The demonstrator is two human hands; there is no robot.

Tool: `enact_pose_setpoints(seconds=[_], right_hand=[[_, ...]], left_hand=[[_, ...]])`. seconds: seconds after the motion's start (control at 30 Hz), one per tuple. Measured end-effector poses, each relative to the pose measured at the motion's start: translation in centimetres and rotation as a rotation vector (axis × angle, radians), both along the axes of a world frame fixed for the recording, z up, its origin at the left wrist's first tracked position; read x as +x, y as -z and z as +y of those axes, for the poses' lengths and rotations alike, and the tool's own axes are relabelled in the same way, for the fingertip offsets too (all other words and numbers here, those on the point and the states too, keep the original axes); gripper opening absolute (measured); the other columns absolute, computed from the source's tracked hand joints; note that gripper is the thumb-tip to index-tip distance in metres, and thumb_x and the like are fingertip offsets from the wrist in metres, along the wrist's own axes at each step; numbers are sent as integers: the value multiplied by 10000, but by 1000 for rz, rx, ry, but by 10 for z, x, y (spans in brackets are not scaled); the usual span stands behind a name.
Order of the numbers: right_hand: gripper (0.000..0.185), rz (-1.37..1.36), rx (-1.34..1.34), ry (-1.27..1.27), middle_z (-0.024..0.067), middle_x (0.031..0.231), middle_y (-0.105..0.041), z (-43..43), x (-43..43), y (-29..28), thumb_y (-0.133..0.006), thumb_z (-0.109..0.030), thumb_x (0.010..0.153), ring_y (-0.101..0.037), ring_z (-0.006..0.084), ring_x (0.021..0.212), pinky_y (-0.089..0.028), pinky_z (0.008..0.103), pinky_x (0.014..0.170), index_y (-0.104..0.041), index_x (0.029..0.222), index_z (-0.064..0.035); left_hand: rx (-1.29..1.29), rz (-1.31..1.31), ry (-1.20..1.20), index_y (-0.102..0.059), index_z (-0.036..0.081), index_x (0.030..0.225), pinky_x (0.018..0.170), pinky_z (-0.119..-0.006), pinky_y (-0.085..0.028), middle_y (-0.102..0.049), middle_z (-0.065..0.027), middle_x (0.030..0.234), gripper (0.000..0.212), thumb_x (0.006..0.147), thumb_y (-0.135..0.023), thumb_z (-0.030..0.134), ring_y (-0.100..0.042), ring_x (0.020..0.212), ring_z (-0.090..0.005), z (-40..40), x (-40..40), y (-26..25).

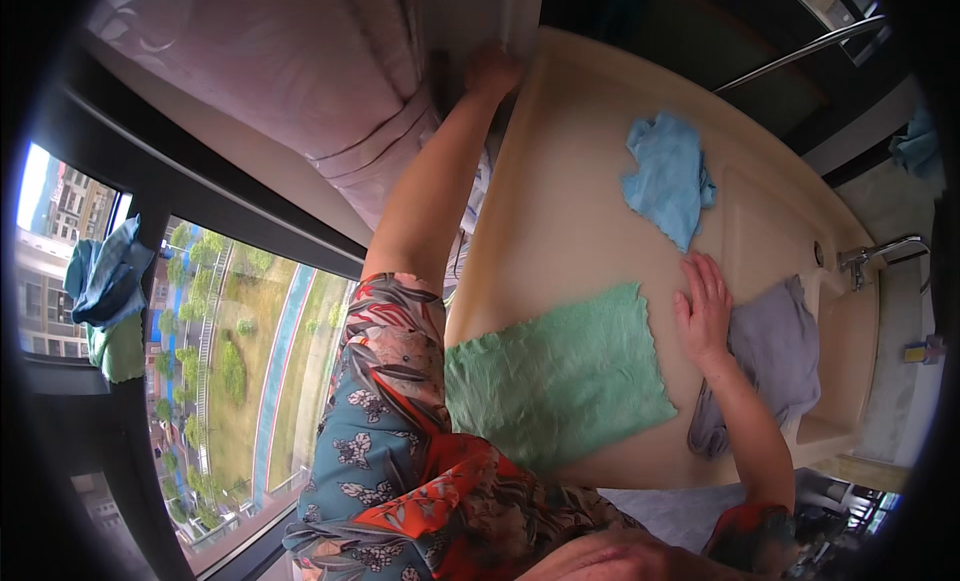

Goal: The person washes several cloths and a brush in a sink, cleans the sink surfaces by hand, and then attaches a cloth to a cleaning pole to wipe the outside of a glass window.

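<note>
My right hand [705, 307] lies palm down on the beige washstand counter [570, 236], fingers extended. Its fingertips are just below the lower tip of a crumpled light blue cloth [667, 179]; whether they touch it is unclear. Beside that hand and under the wrist is a folded grey cloth [776, 348]. A green cloth with a scalloped edge [559, 378] is spread flat nearer my body. My left hand [493, 70] reaches past the counter's far left edge into a shadowed gap beside a pink fabric cover; its fingers are dim and blurred, so what it touches cannot be told.
At the right are a sink basin [836, 356], a drain hole [818, 253] and a chrome faucet [877, 258]. A metal rail [802, 53] runs at the upper right. The pink fabric cover [300, 78] fills the upper left. Blue and green cloths [112, 288] hang by the window.
</note>
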State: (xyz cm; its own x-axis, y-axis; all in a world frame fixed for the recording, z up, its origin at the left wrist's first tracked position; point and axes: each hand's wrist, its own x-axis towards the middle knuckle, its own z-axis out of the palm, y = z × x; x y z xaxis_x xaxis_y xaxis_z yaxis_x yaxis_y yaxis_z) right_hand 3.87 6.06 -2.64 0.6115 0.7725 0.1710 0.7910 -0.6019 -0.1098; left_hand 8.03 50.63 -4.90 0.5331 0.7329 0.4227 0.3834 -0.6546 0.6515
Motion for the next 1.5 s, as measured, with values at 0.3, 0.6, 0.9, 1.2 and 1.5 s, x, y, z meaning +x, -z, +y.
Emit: enact_pose_setpoints(seconds=[0.3, 0.6, 0.9, 1.2, 1.5], right_hand=[[449, 37, 73, 9, 71, 1302, -398, 1, 4, -2, -568, -166, 742, -338, 262, 1221, -267, 427, 951, -474, 1175, -92], [446, 55, 60, 30, 74, 1301, -397, 3, 3, -5, -564, -183, 743, -328, 262, 1226, -265, 422, 948, -478, 1171, -91], [445, 55, 64, 22, 77, 1301, -396, 2, 2, -6, -554, -187, 752, -326, 263, 1226, -263, 419, 955, -472, 1180, -94], [426, 66, 75, 37, 73, 1302, -394, 1, 4, -4, -547, -187, 765, -325, 267, 1226, -259, 420, 964, -470, 1175, -98], [413, 75, 72, 24, 68, 1301, -395, 1, 1, -8, -524, -194, 788, -328, 267, 1223, -253, 407, 976, -464, 1187, -102]], left_hand=[[-53, 128, -73, -597, -23, 923, 765, -430, -453, -600, -202, 936, 348, 725, -554, 259, -567, 896, -361, 35, 41, -6], [61, 123, -71, -599, 24, 896, 713, -442, -482, -618, -177, 876, 224, 765, -545, 197, -591, 852, -346, 31, 34, -33], [352, -131, -73, -594, 7, 830, 665, -409, -470, -619, -153, 700, 267, 767, -542, 261, -610, 660, -310, 55, 38, -77], [-21, -37, 156, -589, 16, 775, 552, -298, -483, -601, -58, 581, 183, 734, -551, 190, -609, 527, -183, 38, -13, -112], [63, -4, 106, -608, 19, 934, 761, -379, -460, -619, -181, 954, 250, 753, -571, 185, -580, 934, -314, -31, -60, -159]])
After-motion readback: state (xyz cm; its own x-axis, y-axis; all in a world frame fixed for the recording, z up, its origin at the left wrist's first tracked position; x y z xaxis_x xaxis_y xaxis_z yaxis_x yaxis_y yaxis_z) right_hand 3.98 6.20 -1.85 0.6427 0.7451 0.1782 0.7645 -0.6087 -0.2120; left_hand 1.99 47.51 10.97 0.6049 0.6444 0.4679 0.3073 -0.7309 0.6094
